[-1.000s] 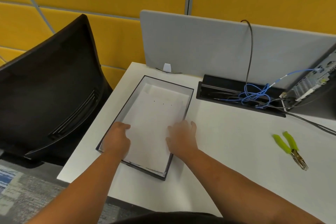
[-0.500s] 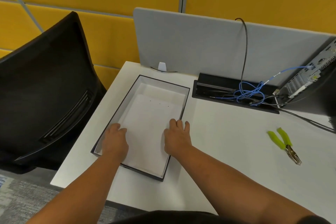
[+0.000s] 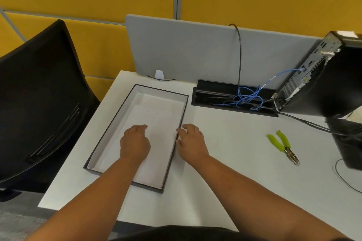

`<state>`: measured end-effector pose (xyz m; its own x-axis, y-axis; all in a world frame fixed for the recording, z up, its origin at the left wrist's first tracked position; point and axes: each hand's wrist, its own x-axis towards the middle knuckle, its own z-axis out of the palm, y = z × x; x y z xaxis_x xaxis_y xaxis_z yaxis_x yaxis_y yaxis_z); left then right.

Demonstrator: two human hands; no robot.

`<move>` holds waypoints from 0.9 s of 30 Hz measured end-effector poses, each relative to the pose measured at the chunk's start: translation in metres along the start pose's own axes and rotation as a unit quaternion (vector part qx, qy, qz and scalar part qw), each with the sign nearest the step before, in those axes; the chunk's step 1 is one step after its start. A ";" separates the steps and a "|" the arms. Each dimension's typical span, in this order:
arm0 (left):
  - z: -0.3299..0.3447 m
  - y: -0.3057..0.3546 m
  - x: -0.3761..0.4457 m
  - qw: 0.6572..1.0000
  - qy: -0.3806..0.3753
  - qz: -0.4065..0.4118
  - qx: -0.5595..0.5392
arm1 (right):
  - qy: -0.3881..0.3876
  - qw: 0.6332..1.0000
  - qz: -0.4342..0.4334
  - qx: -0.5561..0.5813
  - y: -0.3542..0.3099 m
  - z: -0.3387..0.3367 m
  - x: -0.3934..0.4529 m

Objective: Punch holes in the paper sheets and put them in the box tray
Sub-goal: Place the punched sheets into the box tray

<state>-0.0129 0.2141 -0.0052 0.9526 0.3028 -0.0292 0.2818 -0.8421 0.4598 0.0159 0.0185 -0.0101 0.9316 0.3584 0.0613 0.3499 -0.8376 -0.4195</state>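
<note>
A shallow black box tray (image 3: 109, 131) with a white inside lies on the white desk, left of centre. White paper sheets (image 3: 156, 121) with small punched holes near their far edge lie flat in it. My left hand (image 3: 134, 143) rests on the sheets in the middle of the tray, fingers loosely bent and holding nothing. My right hand (image 3: 191, 140) is at the tray's right rim, fingertips touching the edge, with nothing in its grip. The green-handled hole punch (image 3: 282, 146) lies by itself on the desk far to the right.
A black chair (image 3: 39, 103) stands left of the desk. A grey divider panel (image 3: 195, 49) closes the back. A black cable box (image 3: 233, 97) with blue wires sits behind the tray, and a computer case (image 3: 317, 76) with cables is at the right.
My left hand has slid from the tray's left side to the middle of the sheets. My right hand has moved off the paper to the tray's right rim. The camera has shifted.
</note>
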 end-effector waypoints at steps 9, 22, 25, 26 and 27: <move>0.018 0.071 -0.016 0.998 -0.009 0.039 -0.042 | 0.019 0.998 0.052 0.003 0.062 -0.039 -0.029; 0.080 0.154 -0.056 0.992 -0.062 0.084 -0.067 | -0.007 0.989 0.149 0.012 0.180 -0.078 -0.083; 0.096 0.156 -0.064 0.991 -0.109 0.065 -0.043 | -0.022 0.984 0.176 0.007 0.204 -0.076 -0.094; 0.101 0.157 -0.068 0.991 -0.122 0.056 -0.029 | -0.029 0.982 0.186 0.006 0.212 -0.074 -0.100; 0.105 0.156 -0.071 0.990 -0.130 0.050 -0.009 | -0.035 0.981 0.191 0.000 0.218 -0.073 -0.105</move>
<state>-0.0242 0.0141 -0.0241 0.9736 0.0925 -0.2089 0.1856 -0.8534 0.4870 0.0018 -0.2317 -0.0422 0.9856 0.0466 -0.1626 -0.0226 -0.9164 -0.3996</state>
